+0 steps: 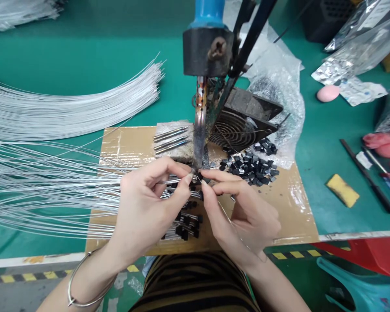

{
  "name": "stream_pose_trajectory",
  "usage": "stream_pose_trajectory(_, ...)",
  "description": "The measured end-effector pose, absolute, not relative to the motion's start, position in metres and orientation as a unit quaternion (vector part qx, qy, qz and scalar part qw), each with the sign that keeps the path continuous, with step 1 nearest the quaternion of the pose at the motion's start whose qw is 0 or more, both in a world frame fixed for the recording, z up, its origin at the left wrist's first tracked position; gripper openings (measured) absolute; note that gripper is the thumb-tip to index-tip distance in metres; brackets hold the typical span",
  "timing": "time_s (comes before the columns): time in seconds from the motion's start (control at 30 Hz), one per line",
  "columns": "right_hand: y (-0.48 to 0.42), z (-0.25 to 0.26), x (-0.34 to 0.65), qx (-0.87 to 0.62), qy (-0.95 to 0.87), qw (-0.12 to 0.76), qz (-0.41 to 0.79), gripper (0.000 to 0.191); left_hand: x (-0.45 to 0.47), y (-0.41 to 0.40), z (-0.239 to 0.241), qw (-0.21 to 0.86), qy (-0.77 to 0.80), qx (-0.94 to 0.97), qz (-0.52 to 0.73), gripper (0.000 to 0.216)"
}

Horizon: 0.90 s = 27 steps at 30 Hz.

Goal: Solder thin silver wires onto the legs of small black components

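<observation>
Beneath the tip of a downward-pointing soldering iron (200, 117), both hands meet. My left hand (149, 203) is closed in a pinch, thumb against index finger, on what looks like the end of a thin wire; the fingertips partly hide it. My right hand (243, 212) is also closed, its fingertips close to the left ones beside a tiny dark part. A thin silvery wire (226, 215) runs from those fingertips across the palm to the wrist. Below the hands lie wire ends with black connectors (186, 227). A pile of small black connectors (251, 167) is to the right.
Loose white wires (52, 182) spread leftward, with a thick wire bundle (84, 112) behind. Cardboard (292, 208) covers the green table. Silver rods (170, 141) lie on a pad. A fan (237, 125), yellow sponge (342, 190), black stick (367, 175) and plastic bags (360, 56) stand rightward.
</observation>
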State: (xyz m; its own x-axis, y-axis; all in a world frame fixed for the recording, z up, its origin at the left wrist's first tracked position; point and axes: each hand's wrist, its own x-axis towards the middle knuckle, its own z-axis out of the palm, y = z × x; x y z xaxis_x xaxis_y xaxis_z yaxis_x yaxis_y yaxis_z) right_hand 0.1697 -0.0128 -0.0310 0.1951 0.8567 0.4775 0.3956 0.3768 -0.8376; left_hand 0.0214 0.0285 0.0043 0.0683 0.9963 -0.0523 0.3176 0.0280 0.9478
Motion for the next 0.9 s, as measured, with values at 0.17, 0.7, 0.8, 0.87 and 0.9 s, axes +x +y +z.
stream_pose_trajectory(0.17,-0.0126,-0.0318,0.1705,-0.530,-0.600,0.564,0.201,0.027,0.0219,0.0288,0.0039,0.431,0.572,0.587,0.378,0.010)
stream_pose_trajectory(0.7,-0.0123,-0.0316,0.1706,-0.523,-0.606,0.570,0.189,0.027,0.0213,0.0263,0.0052,0.435,0.565,0.584,0.387,0.010)
stream_pose_trajectory(0.8,-0.0127,-0.0321,0.1712,-0.525,-0.609,0.563,0.189,0.026,0.0209,0.0271,0.0049,0.436,0.566,0.585,0.383,0.010)
stream_pose_trajectory(0.87,-0.0132,-0.0328,0.1713,-0.526,-0.607,0.563,0.194,0.026,0.0207,0.0277,0.0042,0.436,0.569,0.587,0.377,0.010)
stream_pose_trajectory(0.9,-0.0135,-0.0332,0.1712,-0.526,-0.604,0.565,0.199,0.026,0.0207,0.0280,0.0037,0.436,0.570,0.587,0.375,0.010)
